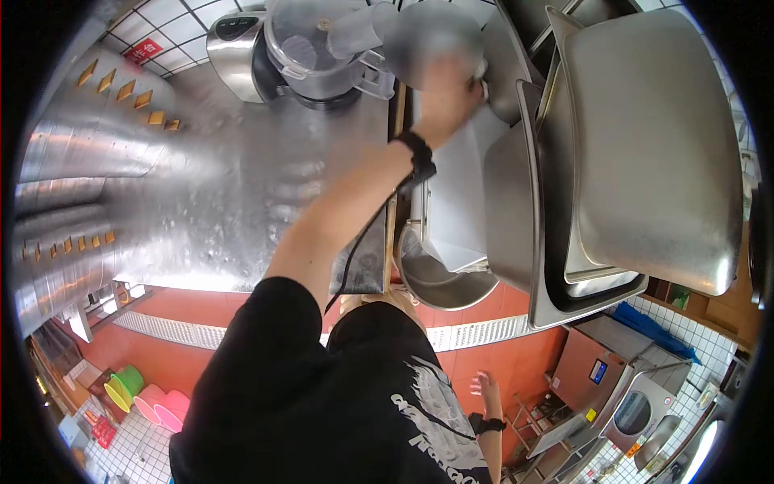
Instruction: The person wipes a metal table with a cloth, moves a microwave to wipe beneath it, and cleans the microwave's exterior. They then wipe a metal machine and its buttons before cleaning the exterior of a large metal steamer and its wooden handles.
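My left hand (447,93) reaches up past the counter's right edge, its fingers smeared by motion. It is closed at the lower rim of a round grey thing (433,44), a bowl or lid, which is blurred as well. Left of it stands a food processor (310,48) with a clear bowl and a silver base. Below the hand is a white panel (457,198), its lower end over a round steel bowl (447,282). My right hand (487,390) hangs low beside my body, fingers apart, holding nothing.
A wet steel counter (234,194) spreads to the left. Large steel pans (653,145) stand stacked on the right. A drain grate (484,333) crosses the red floor (492,363). Pink and green buckets (125,385) sit at lower left; machines (633,411) stand at lower right.
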Motion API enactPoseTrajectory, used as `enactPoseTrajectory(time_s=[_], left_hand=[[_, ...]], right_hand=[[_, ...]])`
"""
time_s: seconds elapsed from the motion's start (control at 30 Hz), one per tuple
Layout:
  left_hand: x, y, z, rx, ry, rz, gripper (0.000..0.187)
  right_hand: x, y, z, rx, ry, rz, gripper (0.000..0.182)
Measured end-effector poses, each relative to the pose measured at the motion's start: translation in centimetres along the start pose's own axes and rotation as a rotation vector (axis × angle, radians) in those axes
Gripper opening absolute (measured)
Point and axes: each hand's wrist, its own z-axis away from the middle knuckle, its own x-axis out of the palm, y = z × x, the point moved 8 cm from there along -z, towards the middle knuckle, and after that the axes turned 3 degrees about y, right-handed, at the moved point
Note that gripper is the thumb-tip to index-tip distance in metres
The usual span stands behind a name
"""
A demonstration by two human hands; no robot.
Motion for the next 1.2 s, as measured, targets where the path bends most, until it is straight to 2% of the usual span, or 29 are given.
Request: enactPoseTrajectory(time_s=[0.23,0.4,0.43,0.5,0.53,0.6,0.63,0.67,0.73,0.8,0.87,0.93,1.0,1.07,1.1,1.13,1.2], left_hand=[[-6.1,3.0,8.2,0.058,-0.135,0.197,0.055],[-8.6,-1.1,14.8,-0.198,-0.38,0.391,0.051],[-9.2,-1.9,15.8,-0.204,-0.375,0.388,0.051],[-10.8,-4.9,17.4,-0.376,-0.208,0.361,0.05],[-10.5,-5.5,17.8,-0.382,-0.211,0.36,0.05],[-10.7,-8.0,18.0,-0.505,0.014,0.463,0.047],[-9.1,-8.9,18.3,-0.532,0.038,0.585,0.046],[-8.4,-8.7,17.7,-0.532,0.04,0.585,0.046],[-4.7,-8.9,17.5,-0.76,-0.165,0.582,0.046],[-2.0,-10.6,15.8,-0.875,-0.044,0.535,0.043],[-1.1,-11.8,12.8,-0.799,0.061,0.401,0.042],[-0.2,-12.9,10.4,-0.936,0.066,0.462,0.046],[2.8,-15.4,8.3,-0.912,0.316,0.601,0.046],[4.4,-14.0,5.7,-1.057,0.067,0.885,0.046],[2.7,-12.2,3.2,-0.788,0.07,0.792,0.044],[4.0,-12.3,2.0,-0.75,0.055,0.931,0.046],[7.4,-16.1,0.8,-0.696,0.02,0.699,0.075]], right_hand=[[-1.0,-8.8,-3.3,-0.207,0.009,0.09,0.032],[0.0,-11.6,-3.6,-0.278,-0.026,0.117,0.031],[0.2,-11.7,-3.6,-0.271,-0.023,0.134,0.032],[0.1,-11.1,-3.7,-0.26,-0.019,0.153,0.032],[0.1,-10.8,-3.6,-0.259,-0.04,0.164,0.032],[0.0,-10.1,-3.4,-0.257,-0.06,0.176,0.032],[-0.1,-9.6,-3.5,-0.222,-0.053,0.197,0.033],[-0.2,-9.4,-3.5,-0.188,-0.046,0.217,0.033],[-0.2,-9.5,-3.1,-0.185,-0.029,0.224,0.033],[-0.4,-9.3,-2.1,-0.172,-0.005,0.224,0.033],[-0.4,-9.5,-1.3,-0.191,0.033,0.176,0.033],[-0.3,-8.7,-0.2,-0.186,0.062,0.132,0.033],[0.1,-7.6,0.7,-0.181,0.094,0.088,0.034],[0.9,-5.8,1.8,-0.178,0.087,0.089,0.034],[1.0,-4.9,2.4,-0.171,0.095,0.083,0.034],[1.4,-3.8,2.9,-0.112,0.086,0.097,0.035],[1.6,-2.4,3.8,-0.051,0.079,0.108,0.035]])
